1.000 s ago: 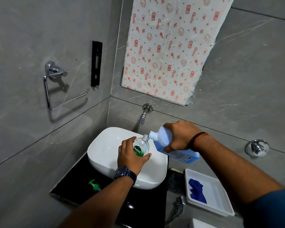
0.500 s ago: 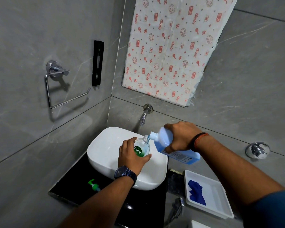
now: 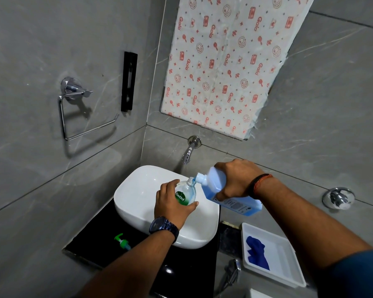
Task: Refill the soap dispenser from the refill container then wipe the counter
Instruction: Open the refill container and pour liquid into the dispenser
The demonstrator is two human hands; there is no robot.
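Black counter (image 3: pixel 91 244) near me has the green pump (image 3: pixel 122 241) lying by its left edge, and over the white sink (image 3: pixel 138 190) my left hand (image 3: pixel 170 208) curls its fingers round the soap dispenser (image 3: pixel 185 194) while my right hand (image 3: pixel 237 179) grips the tipped blue refill bottle (image 3: pixel 215 183), spout at the dispenser's mouth.

Black glossy desk (image 3: pixel 91 248), set in wall corner. White basin (image 3: pixel 138 203) sits on it, filling back and right part. Green pump head (image 3: pixel 122 241) lies on its side near front-left corner, just beside basin. Past right edge: white tray (image 3: pixel 289 250) holding blue cloth (image 3: pixel 256 252); its support unclear.
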